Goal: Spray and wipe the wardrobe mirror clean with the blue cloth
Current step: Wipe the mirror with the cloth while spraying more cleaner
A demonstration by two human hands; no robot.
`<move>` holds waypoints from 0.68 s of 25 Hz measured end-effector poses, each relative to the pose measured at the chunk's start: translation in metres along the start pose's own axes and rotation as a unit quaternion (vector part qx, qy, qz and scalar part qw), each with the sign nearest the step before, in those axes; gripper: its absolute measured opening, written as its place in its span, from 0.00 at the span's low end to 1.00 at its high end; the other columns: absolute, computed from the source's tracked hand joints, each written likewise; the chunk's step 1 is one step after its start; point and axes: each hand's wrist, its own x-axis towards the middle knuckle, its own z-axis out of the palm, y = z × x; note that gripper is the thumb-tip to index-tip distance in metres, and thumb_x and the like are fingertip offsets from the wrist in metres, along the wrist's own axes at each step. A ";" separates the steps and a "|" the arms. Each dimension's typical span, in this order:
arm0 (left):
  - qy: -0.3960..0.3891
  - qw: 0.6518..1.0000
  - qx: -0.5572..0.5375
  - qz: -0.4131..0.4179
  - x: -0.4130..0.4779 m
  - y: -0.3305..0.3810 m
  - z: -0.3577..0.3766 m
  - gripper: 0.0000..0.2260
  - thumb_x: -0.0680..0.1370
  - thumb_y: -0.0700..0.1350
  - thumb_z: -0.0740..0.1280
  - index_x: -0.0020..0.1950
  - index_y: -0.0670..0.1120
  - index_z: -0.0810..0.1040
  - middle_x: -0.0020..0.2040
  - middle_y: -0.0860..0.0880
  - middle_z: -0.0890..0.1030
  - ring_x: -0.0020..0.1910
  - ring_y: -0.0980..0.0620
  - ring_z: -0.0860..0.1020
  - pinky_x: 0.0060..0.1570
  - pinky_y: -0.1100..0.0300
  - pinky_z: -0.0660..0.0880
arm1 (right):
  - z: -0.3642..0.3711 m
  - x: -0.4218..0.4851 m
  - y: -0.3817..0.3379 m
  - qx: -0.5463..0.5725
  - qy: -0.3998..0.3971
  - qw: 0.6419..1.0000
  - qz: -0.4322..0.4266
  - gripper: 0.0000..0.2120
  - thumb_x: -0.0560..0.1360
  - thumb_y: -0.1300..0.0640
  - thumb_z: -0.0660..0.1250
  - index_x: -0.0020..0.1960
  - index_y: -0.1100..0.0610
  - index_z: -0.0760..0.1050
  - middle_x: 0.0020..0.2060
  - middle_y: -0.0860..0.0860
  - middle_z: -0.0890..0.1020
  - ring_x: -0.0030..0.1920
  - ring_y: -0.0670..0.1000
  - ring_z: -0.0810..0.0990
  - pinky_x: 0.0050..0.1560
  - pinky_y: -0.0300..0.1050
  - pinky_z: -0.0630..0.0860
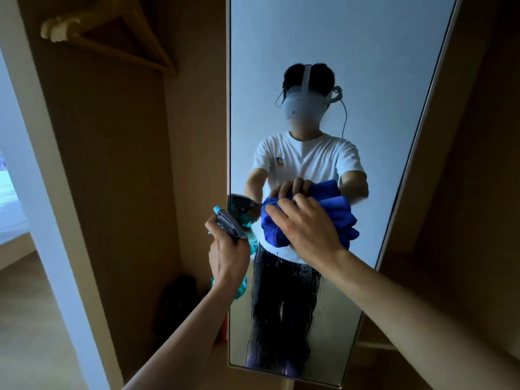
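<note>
The tall wardrobe mirror (365, 66) fills the middle of the head view and reflects a person in a white T-shirt. My right hand (306, 229) presses the folded blue cloth (274, 229) flat against the glass at mid height. My left hand (229, 257) grips a teal spray bottle (229, 222) by its grey trigger head, just left of the cloth at the mirror's left edge. Wet streaks and droplets run down the glass below the cloth.
An open wardrobe compartment (126, 178) lies to the left, with wooden hangers (92, 32) at the top and a dark bag (174, 305) on its floor. A white door frame (36, 170) stands further left. Brown wardrobe panels (464, 192) flank the mirror on the right.
</note>
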 end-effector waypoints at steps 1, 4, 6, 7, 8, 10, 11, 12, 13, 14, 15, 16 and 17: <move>0.003 1.000 0.003 -0.002 -0.001 0.001 0.001 0.19 0.78 0.39 0.62 0.67 0.48 0.58 0.44 0.44 0.82 0.40 0.37 0.79 0.42 0.45 0.77 | -0.001 0.000 0.002 0.007 -0.003 1.000 -0.003 0.22 0.75 0.64 0.50 0.63 0.55 0.74 0.51 0.54 0.80 0.50 0.60 0.75 0.48 0.54 0.71; 0.011 1.000 0.016 -0.003 -0.005 0.006 0.003 0.19 0.79 0.39 0.61 0.67 0.47 0.58 0.46 0.42 0.82 0.41 0.35 0.79 0.42 0.45 0.76 | -0.011 0.010 0.015 0.017 0.010 1.000 -0.001 0.22 0.73 0.66 0.56 0.65 0.55 0.74 0.52 0.55 0.81 0.50 0.60 0.76 0.47 0.54 0.71; 0.024 0.999 0.030 0.002 -0.008 0.010 0.006 0.19 0.79 0.40 0.61 0.66 0.47 0.58 0.47 0.42 0.82 0.41 0.35 0.79 0.43 0.45 0.77 | -0.023 0.020 0.031 0.008 0.024 1.000 0.018 0.23 0.72 0.66 0.66 0.66 0.55 0.74 0.55 0.56 0.81 0.52 0.60 0.76 0.48 0.54 0.72; 0.029 0.999 0.035 0.002 -0.009 0.012 0.007 0.19 0.79 0.40 0.61 0.66 0.47 0.58 0.47 0.42 0.82 0.41 0.35 0.79 0.43 0.44 0.77 | -0.030 0.027 0.042 0.004 0.026 0.999 0.032 0.25 0.71 0.65 0.69 0.67 0.55 0.73 0.57 0.56 0.80 0.53 0.61 0.76 0.51 0.56 0.72; 0.031 0.999 0.040 -0.001 -0.009 0.014 0.009 0.18 0.78 0.39 0.61 0.65 0.48 0.57 0.47 0.42 0.82 0.41 0.35 0.79 0.44 0.43 0.78 | -0.038 0.033 0.054 0.002 0.027 0.999 0.047 0.26 0.70 0.65 0.71 0.67 0.55 0.73 0.58 0.57 0.80 0.55 0.62 0.76 0.55 0.57 0.72; 0.030 0.999 0.043 -0.008 -0.010 0.015 0.011 0.19 0.77 0.38 0.61 0.62 0.49 0.56 0.46 0.42 0.82 0.41 0.35 0.80 0.45 0.41 0.79 | -0.049 0.040 0.072 0.005 0.053 0.996 0.068 0.26 0.70 0.65 0.73 0.68 0.55 0.73 0.58 0.56 0.80 0.54 0.63 0.76 0.57 0.59 0.72; 0.029 0.999 0.040 -0.007 -0.010 0.015 0.012 0.19 0.77 0.38 0.61 0.61 0.51 0.55 0.46 0.42 0.82 0.42 0.35 0.80 0.46 0.40 0.79 | -0.051 0.040 0.078 0.006 0.064 0.995 0.071 0.26 0.71 0.64 0.73 0.68 0.55 0.73 0.57 0.55 0.81 0.54 0.63 0.76 0.57 0.59 0.72; 0.030 0.999 0.039 -0.005 -0.010 0.014 0.013 0.19 0.77 0.38 0.61 0.60 0.52 0.55 0.46 0.43 0.81 0.42 0.35 0.80 0.46 0.38 0.80 | -0.049 0.037 0.079 0.003 0.068 0.995 0.067 0.26 0.71 0.64 0.72 0.68 0.55 0.73 0.57 0.56 0.80 0.55 0.63 0.76 0.57 0.59 0.72; 0.033 0.999 0.041 -0.003 -0.011 0.013 0.013 0.20 0.77 0.38 0.61 0.60 0.53 0.55 0.45 0.43 0.81 0.41 0.35 0.80 0.45 0.38 0.80 | -0.045 0.032 0.078 -0.004 0.064 0.996 0.058 0.26 0.72 0.64 0.70 0.68 0.55 0.73 0.58 0.56 0.80 0.56 0.64 0.76 0.56 0.59 0.71; 0.038 0.998 0.047 -0.002 -0.011 0.013 0.014 0.19 0.77 0.38 0.61 0.60 0.52 0.55 0.45 0.43 0.80 0.42 0.35 0.80 0.45 0.38 0.79 | -0.040 0.026 0.074 -0.010 0.056 0.997 0.048 0.25 0.72 0.64 0.68 0.69 0.55 0.72 0.60 0.57 0.80 0.57 0.64 0.75 0.56 0.58 0.71; 0.043 0.998 0.050 -0.003 -0.011 0.012 0.015 0.19 0.77 0.38 0.61 0.60 0.51 0.55 0.45 0.42 0.80 0.42 0.34 0.80 0.46 0.38 0.79 | -0.033 0.018 0.068 -0.013 0.051 0.998 0.038 0.23 0.74 0.63 0.64 0.69 0.55 0.72 0.60 0.58 0.79 0.58 0.64 0.75 0.55 0.58 0.70; 0.048 0.997 0.052 -0.006 -0.011 0.011 0.016 0.19 0.77 0.38 0.61 0.61 0.50 0.55 0.45 0.42 0.80 0.42 0.34 0.80 0.46 0.38 0.79 | -0.025 0.009 0.061 -0.013 0.049 0.998 0.030 0.21 0.76 0.63 0.60 0.68 0.55 0.72 0.59 0.58 0.79 0.57 0.64 0.75 0.54 0.57 0.70; 0.052 0.997 0.054 -0.008 -0.011 0.010 0.017 0.18 0.77 0.38 0.61 0.62 0.49 0.56 0.45 0.42 0.80 0.43 0.34 0.80 0.46 0.38 0.79 | -0.017 -0.001 0.054 -0.011 0.047 0.999 0.022 0.19 0.76 0.63 0.57 0.66 0.55 0.73 0.57 0.59 0.80 0.56 0.64 0.76 0.52 0.56 0.70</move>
